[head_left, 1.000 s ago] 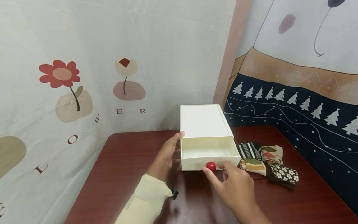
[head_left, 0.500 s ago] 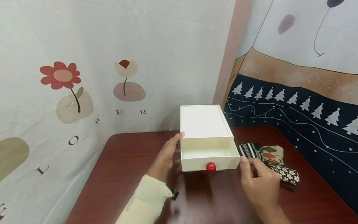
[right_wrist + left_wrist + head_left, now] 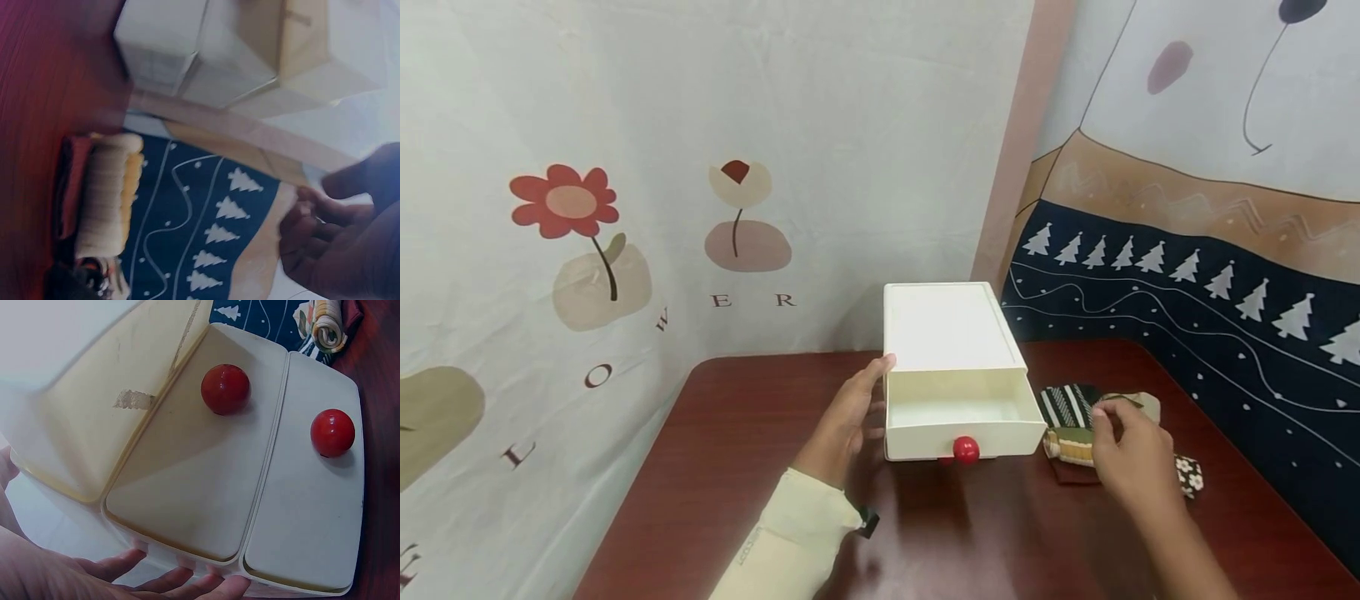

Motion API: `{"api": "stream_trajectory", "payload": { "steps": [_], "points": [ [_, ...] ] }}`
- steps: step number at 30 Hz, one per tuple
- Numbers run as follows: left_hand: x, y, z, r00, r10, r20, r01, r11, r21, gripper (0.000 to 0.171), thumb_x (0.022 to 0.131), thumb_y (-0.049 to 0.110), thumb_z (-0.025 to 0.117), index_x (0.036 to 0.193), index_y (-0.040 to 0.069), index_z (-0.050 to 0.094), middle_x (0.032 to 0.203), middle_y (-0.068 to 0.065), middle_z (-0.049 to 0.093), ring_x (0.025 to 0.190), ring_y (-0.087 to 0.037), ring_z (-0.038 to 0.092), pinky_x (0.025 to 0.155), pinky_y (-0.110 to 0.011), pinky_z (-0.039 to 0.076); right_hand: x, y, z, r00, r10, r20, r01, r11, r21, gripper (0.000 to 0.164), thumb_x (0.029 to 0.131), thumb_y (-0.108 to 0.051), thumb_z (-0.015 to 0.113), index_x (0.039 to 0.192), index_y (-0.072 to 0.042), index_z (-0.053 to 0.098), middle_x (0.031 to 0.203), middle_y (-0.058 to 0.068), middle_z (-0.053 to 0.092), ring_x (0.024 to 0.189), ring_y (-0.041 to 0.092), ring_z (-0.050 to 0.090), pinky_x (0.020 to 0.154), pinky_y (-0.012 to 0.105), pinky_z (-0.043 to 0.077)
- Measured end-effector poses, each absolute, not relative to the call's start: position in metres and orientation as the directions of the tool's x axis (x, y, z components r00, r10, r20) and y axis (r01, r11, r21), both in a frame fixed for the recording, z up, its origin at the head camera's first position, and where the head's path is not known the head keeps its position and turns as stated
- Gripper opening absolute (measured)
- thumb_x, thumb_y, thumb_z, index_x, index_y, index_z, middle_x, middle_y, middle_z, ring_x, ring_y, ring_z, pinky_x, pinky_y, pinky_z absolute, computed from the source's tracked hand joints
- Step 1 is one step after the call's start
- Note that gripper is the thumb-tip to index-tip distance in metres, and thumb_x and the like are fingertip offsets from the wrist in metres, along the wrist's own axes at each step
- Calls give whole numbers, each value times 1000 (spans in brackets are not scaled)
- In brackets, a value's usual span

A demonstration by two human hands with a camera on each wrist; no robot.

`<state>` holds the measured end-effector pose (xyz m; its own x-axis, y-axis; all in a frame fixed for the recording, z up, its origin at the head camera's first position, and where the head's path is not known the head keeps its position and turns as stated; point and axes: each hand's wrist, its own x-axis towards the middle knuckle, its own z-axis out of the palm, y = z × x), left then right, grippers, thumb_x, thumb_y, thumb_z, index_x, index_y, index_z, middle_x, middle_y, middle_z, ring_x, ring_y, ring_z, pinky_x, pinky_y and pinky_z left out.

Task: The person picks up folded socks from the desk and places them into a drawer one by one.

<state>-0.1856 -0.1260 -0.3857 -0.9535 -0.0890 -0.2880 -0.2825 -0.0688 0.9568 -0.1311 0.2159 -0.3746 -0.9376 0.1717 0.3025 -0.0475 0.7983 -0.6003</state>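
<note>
A white drawer box [image 3: 951, 325] stands on the table with its open upper compartment [image 3: 955, 396] facing me, and nothing is seen inside. My left hand [image 3: 850, 408] rests against its left side, thumb at the top edge and fingers fairly straight along the side. Below the opening, the left wrist view shows two fronts, each with a red round knob [image 3: 225, 389]. My right hand [image 3: 1138, 450] hovers over several folded cloth bundles at the box's right, fingers loosely curled, holding nothing. A striped black-and-white bundle [image 3: 1063, 406] and a yellow-and-green one [image 3: 1070, 447] show beside it.
A flower-patterned dark bundle [image 3: 1190, 477] and a beige bundle [image 3: 1150, 406] are partly hidden by the right hand. The reddish-brown table [image 3: 760, 467] ends at a white printed cloth [image 3: 850, 167] behind and a navy one [image 3: 1187, 333] on the right.
My right hand has left the red knob and moved right, past the box's front corner, to above the cloth bundles. The left hand and the box have stayed put.
</note>
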Motion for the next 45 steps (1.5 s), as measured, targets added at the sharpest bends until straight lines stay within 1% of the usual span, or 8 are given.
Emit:
{"api": "stream_trajectory", "payload": {
  "steps": [3,6,15,20,24,28,39,45],
  "points": [
    [-186,-126,-386,-953,-88,-289,-283,-71,956,81,95,69,67,152,13,57,150,-19,60,141,-44,54,99,-59,50,-145,225,-380,-972,51,230,-86,833,-547,24,110,-12,58,123,5,70,115,31,71,98,44,68,82,59,54],
    [-185,-127,-387,-954,-83,-288,-283,-67,957,80,95,69,67,151,13,57,149,-19,60,141,-43,55,96,-55,50,-159,231,-385,-987,-20,156,-98,852,-514,24,108,-9,59,122,8,69,121,36,67,105,50,67,86,65,53],
    [-185,-126,-385,-955,-94,-283,-276,-77,958,77,95,67,67,149,13,59,144,-19,64,134,-40,57,91,-52,50,-188,240,-400,-998,-57,-14,-46,909,-415,15,104,-7,62,107,-1,74,116,33,71,98,45,68,81,61,54],
    [-184,-126,-386,-955,-102,-278,-273,-61,960,83,95,68,67,156,14,55,152,-18,55,140,-42,54,92,-53,49,-197,239,-408,-999,-33,-23,-22,926,-378,15,95,-3,58,91,-5,73,100,25,71,90,43,64,75,57,54],
    [-185,-126,-387,-956,-104,-274,-269,-56,961,82,95,69,67,154,14,56,149,-19,57,138,-42,54,92,-54,50,-210,246,-426,-998,-35,-46,-17,937,-349,17,87,-2,59,76,-14,65,85,15,64,82,36,57,67,49,50],
    [-185,-126,-387,-958,-97,-269,-264,-60,963,79,95,69,66,151,14,58,144,-19,62,133,-40,55,91,-54,49,-212,247,-432,-996,-44,-84,-12,939,-344,19,84,-3,63,72,-17,61,78,9,61,76,31,56,62,43,44],
    [-183,-127,-384,-955,-94,-280,-276,-54,960,82,94,70,66,153,14,55,147,-18,58,136,-41,55,96,-57,51,-199,233,-418,-994,-48,-98,-16,952,-306,15,81,2,72,93,-6,68,94,20,68,93,38,63,79,60,46],
    [-182,-127,-385,-955,-97,-282,-277,-61,959,82,94,70,67,153,14,55,149,-18,56,138,-42,54,97,-59,51,-201,234,-415,-982,-85,-171,-41,968,-248,16,83,-7,84,92,-7,70,98,22,68,96,42,61,83,67,47]
  ]
}}
